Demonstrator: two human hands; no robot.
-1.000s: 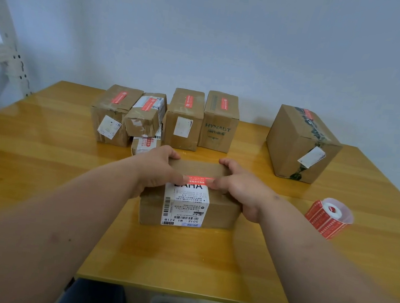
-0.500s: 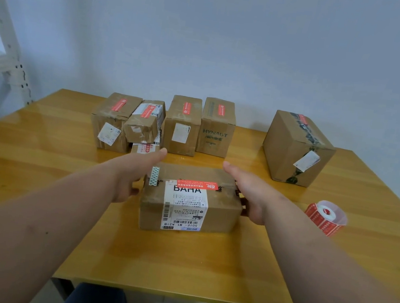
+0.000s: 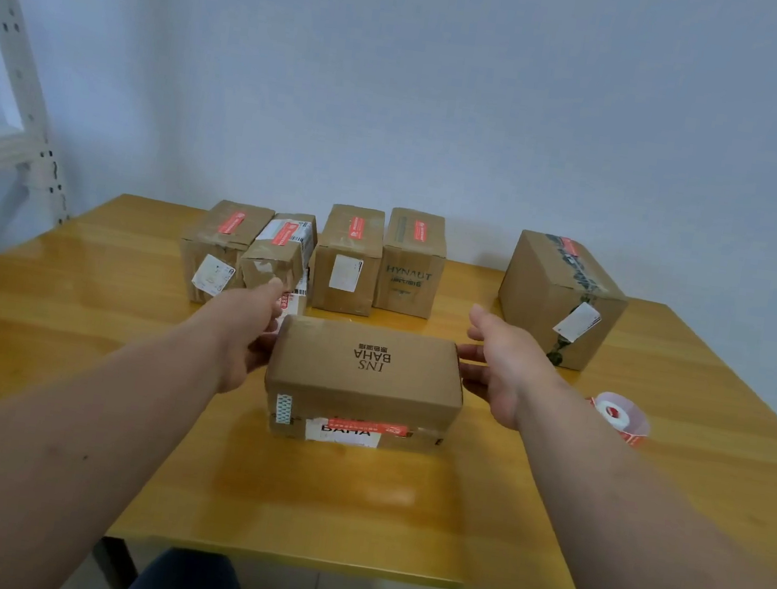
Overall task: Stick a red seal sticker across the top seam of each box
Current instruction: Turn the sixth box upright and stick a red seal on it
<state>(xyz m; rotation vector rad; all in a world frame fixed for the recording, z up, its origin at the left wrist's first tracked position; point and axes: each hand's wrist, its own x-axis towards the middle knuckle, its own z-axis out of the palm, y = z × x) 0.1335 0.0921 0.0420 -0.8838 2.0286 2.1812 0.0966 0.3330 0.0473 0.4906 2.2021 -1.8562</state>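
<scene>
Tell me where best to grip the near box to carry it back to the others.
Likely the box by its two short ends, left hand and right hand pressing inward from each side: it lies long side across, ends bare.

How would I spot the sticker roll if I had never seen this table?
Start at the wooden table and look along its right side, past the person's right hand. In front of the big lone box lies the sticker roll: the only round thing there, red outside with a white core.

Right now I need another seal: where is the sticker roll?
The sticker roll lies on the table at the right, beside the right hand.
</scene>
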